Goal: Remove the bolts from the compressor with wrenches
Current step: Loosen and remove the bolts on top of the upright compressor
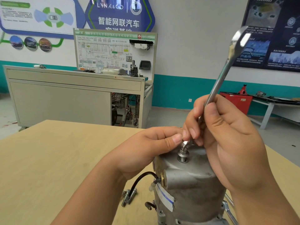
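Steel bolt (183,154) on top of the compressor (191,181) is about halfway out, threads showing

Right hand (230,143) is wrapped round the wrench (227,65) shaft, and left hand (146,146) pinches its lower end onto the bolt head. Compressor stands upright on the wood table (56,159). The loose bolts (129,196) at its 9 o'clock make me guess a few are done already. This one needs more turns. There's a spare wrench (228,210) at 4 o'clock.

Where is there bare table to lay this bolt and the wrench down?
Bare: the wide stretch of table left of the left hand, out to its far edge. Crowded: loose bolts and black cable at the compressor's left foot, a second wrench at its right, and the right hand with the wrench over the top bolt.
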